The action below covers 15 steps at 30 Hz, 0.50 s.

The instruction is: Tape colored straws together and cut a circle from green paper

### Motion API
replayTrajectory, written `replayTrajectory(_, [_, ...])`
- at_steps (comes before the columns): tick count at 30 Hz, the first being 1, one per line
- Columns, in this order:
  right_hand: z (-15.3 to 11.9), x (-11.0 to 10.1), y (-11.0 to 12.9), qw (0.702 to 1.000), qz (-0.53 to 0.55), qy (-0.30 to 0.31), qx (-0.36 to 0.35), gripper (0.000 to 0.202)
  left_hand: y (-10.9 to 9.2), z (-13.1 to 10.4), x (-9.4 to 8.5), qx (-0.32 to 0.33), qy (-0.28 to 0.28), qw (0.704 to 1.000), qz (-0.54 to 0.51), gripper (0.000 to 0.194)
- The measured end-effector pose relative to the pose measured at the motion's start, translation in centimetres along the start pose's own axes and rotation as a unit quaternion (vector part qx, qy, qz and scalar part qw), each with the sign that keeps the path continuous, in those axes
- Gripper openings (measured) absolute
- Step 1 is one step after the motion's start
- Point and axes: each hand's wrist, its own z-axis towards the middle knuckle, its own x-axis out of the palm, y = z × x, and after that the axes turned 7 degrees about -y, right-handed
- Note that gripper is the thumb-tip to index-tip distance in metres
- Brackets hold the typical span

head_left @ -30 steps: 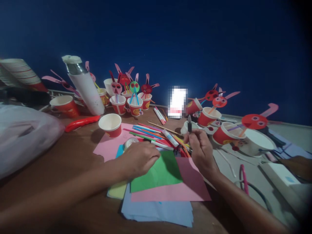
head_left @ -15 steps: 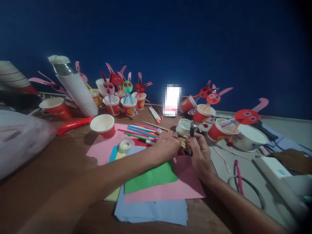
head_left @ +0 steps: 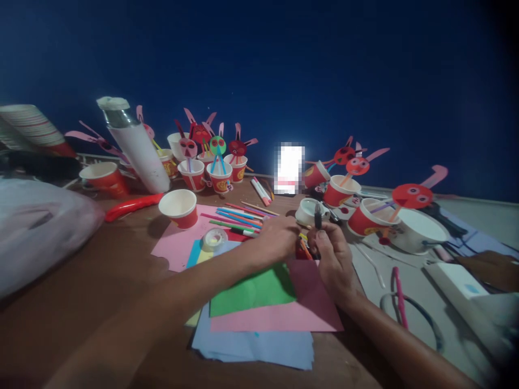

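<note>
My right hand (head_left: 335, 259) is closed on a black marker (head_left: 318, 217) that stands upright between thumb and fingers. To its left, my left hand (head_left: 279, 237) is curled with the fingers pointing down; what they hold, if anything, is hidden. Slim orange and yellow pieces (head_left: 306, 247) show between the two hands. Coloured straws (head_left: 233, 217) fan out beside the left hand. Under my left forearm lies a green sheet (head_left: 253, 294), on top of a pink sheet (head_left: 279, 319). A tape roll (head_left: 214, 239) rests on the papers, and a small white cup (head_left: 306, 212) stands behind the right hand.
Red paper cups with rabbit faces on straws (head_left: 219, 175) line the back left; similar cups (head_left: 343, 189) stand right. A white bottle (head_left: 138, 154) leans near a red knife-shaped object (head_left: 133, 206). A plastic bag (head_left: 44, 232) lies left, a bright blurred screen (head_left: 288, 167) at the back.
My left hand has shifted slightly left, away from the right hand, uncovering orange and yellow pieces between them. The right hand still grips the marker. The view has turned slightly left.
</note>
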Motion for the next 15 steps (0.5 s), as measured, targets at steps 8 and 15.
replayTrajectory(8, [-1.4,0.1,-0.7,0.989,-0.103,0.095,-0.043,0.016,1.9,-5.0,-5.9,-0.248,-0.135,0.892,-0.353,0.016])
replayTrajectory(15, [-2.5,1.0,-0.4,0.937,-0.217,0.250,-0.112,0.013,3.1,-10.4,-5.2,-0.357,-0.184,0.736,-0.545,0.028])
